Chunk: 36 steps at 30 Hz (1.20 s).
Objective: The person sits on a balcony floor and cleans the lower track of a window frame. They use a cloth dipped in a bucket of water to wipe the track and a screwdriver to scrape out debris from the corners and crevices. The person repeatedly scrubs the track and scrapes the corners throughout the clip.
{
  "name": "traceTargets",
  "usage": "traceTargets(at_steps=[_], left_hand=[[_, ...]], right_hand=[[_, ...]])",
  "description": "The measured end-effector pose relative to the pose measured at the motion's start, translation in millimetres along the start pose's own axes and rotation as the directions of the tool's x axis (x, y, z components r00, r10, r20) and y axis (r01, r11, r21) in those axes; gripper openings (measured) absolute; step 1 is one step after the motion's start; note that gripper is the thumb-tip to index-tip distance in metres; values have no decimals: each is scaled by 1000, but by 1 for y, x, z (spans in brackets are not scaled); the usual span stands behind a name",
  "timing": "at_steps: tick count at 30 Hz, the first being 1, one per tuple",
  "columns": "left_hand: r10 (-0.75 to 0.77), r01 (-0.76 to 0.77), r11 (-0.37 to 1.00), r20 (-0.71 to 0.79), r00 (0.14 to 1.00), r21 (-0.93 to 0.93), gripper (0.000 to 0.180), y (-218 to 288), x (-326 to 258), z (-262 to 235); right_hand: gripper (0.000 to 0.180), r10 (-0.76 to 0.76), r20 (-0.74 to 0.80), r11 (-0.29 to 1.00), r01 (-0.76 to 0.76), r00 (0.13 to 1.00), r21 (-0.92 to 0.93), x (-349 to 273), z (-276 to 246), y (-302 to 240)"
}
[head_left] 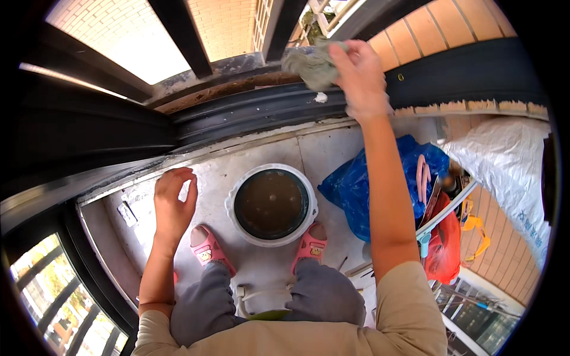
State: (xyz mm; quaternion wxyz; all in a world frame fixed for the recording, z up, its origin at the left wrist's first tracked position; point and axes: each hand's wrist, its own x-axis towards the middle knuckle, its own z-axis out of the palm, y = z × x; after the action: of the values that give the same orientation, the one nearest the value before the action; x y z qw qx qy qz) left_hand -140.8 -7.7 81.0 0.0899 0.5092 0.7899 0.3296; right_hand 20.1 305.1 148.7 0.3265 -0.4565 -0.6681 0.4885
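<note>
Grey-trousered knees (323,291) sit closest, bent over pink sandals (310,244) that flank a white bucket (271,204) of murky water on the floor. The right hand (359,74) is raised, fingers clamped on a grey rag (312,65) pressed to the dark window track (249,110). The left hand (173,204) hovers open, fingers loosely curled, beside the bucket. A blue bag (356,184) lies to the right.

We've got a crumpled grey-green cloth rag (313,65) bunched up against the dark window frame's sill track (249,110), up at its far edge.
</note>
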Motion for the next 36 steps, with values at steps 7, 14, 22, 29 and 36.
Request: traceTargets(at_steps=[7,14,22,29,36], left_hand=[[-28,39,983,65,997,-178,10,2,-3,6],[-159,429,513,409,899,-743,38,28,13,35],[-121,746,123,736,666,-655,28,47,35,46],[-272,554,231,494,826,-800,7,23,61,55],[-79,74,996,-91,993,-59,9,23,85,81]], right_hand=[[31,308,468,518,-558,828,648,-38,-25,41],[39,275,690,425,-729,669,538,-101,-6,61],[38,263,615,533,-643,744,550,-132,10,56],[25,344,273,832,-427,898,354,-96,-10,77],[20,-222,147,930,255,964,-265,-50,-3,86]])
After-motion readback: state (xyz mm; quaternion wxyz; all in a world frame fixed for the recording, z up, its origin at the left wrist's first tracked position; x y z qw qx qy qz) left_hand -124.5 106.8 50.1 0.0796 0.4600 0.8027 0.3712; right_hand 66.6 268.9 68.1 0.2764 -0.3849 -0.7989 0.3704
